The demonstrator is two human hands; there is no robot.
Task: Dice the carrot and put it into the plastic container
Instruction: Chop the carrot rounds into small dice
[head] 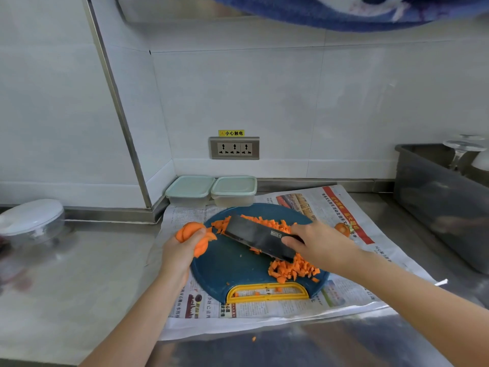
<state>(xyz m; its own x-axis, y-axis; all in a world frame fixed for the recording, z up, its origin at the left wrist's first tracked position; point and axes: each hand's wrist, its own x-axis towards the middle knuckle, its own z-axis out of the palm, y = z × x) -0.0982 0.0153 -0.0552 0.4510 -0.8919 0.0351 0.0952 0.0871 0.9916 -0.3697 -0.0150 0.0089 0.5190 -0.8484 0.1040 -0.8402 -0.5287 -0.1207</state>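
Slices (pixel 191 234): clutched by left hand (pixel 180 252), board's (pixel 227 263) nine o'clock; knife (pixel 254 235) gripped by right hand (pixel 320 245). Best stacked flat first.

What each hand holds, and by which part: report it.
Left hand grips a bunch of carrot slices by their near ends. Right hand grips the cleaver by its handle.

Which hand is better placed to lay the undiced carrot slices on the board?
Left. The left hand grips the carrot slices at the left edge of the cutting board; the right hand is busy holding the cleaver.
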